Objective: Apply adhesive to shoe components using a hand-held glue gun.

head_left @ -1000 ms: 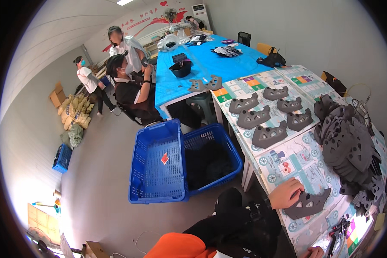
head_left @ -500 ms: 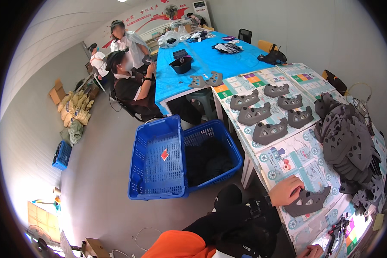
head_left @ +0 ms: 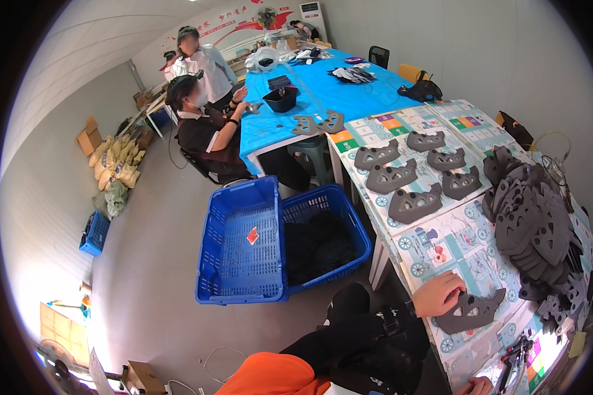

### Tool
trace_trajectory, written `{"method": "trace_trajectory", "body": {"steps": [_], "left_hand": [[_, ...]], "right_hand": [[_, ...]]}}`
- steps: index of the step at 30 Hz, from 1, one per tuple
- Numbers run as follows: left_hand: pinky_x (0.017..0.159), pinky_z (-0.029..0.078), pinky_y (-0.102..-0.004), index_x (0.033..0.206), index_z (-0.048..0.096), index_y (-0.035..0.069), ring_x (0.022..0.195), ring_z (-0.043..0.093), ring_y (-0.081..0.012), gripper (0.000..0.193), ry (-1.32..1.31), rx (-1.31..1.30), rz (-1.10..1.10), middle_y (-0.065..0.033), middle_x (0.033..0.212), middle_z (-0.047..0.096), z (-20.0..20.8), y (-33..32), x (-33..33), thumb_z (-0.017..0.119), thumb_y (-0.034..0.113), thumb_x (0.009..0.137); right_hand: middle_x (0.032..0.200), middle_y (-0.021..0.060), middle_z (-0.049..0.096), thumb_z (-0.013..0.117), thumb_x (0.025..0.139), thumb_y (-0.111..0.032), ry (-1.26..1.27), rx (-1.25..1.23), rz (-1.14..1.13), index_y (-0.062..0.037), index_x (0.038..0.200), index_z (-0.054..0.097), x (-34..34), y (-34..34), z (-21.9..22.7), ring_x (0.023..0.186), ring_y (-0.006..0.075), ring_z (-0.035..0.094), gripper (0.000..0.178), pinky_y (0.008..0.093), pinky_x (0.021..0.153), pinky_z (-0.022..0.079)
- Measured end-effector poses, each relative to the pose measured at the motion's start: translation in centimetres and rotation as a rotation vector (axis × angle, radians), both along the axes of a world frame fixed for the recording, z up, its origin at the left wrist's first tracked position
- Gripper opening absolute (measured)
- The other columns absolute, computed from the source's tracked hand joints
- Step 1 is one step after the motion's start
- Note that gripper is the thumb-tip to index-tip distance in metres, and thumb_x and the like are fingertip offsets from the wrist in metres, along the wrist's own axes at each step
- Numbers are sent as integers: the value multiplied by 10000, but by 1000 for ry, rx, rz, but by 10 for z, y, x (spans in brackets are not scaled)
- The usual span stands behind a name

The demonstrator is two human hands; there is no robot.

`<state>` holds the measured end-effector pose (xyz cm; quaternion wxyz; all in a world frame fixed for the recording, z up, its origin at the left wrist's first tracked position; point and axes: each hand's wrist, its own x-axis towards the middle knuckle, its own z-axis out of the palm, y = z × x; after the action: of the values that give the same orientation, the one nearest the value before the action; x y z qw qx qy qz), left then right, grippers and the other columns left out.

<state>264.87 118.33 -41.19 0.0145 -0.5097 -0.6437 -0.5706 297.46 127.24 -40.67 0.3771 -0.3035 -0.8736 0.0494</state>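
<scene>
My left hand (head_left: 439, 294) rests at the left end of a curved dark grey foam-like piece (head_left: 474, 314) with cut-out holes, its fingers curled against that end. The piece lies on the patterned table in front of me. At the lower edge of the view, my right hand (head_left: 476, 386) shows only in part. Its visible fingers are bent together, and what they hold, if anything, is hidden. Just beside it lies a black hand tool, perhaps a glue gun (head_left: 512, 361). Several similar grey pieces (head_left: 415, 202) are laid out singly farther up the table.
A large heap of grey pieces (head_left: 534, 224) covers the table's right side. Left of the table, a blue crate (head_left: 207, 263) leans over another blue crate (head_left: 349, 197) with dark items inside. A seated co-worker (head_left: 201, 131) is at the blue-covered table (head_left: 349, 105), holding a grey piece.
My hands and the piece by my left hand stay nearly in place. The seated co-worker's hands have come apart and lowered a grey piece toward the table. The standing person behind has shifted.
</scene>
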Motion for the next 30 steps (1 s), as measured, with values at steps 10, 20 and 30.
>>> {"method": "trace_trajectory", "body": {"steps": [10, 20, 30], "left_hand": [[802, 503, -399, 1032, 612, 43, 915, 609, -320, 139, -9, -14, 0, -114, 945, 609, 1, -1, 0, 595, 22, 895], [789, 502, -403, 1030, 615, 43, 906, 611, -321, 138, 18, -15, 0, -118, 929, 612, 0, 0, -1, 590, 21, 895], [774, 504, -398, 1035, 619, 43, 889, 616, -312, 150, 22, 6, 6, -112, 932, 621, 2, -1, 1, 595, 20, 889]], "right_hand": [[888, 155, 639, 606, 918, -37, -4, 17, 2, -35, 841, 703, -2, 0, 2, 882, 387, 594, 124, 517, 829, 469], [888, 149, 640, 602, 927, -50, 5, 8, 7, -36, 839, 697, -3, -1, 2, 881, 383, 594, 130, 507, 826, 473], [889, 157, 624, 612, 964, -70, 4, 32, 23, -21, 843, 691, -2, -1, 2, 870, 378, 581, 153, 508, 823, 466]]}}
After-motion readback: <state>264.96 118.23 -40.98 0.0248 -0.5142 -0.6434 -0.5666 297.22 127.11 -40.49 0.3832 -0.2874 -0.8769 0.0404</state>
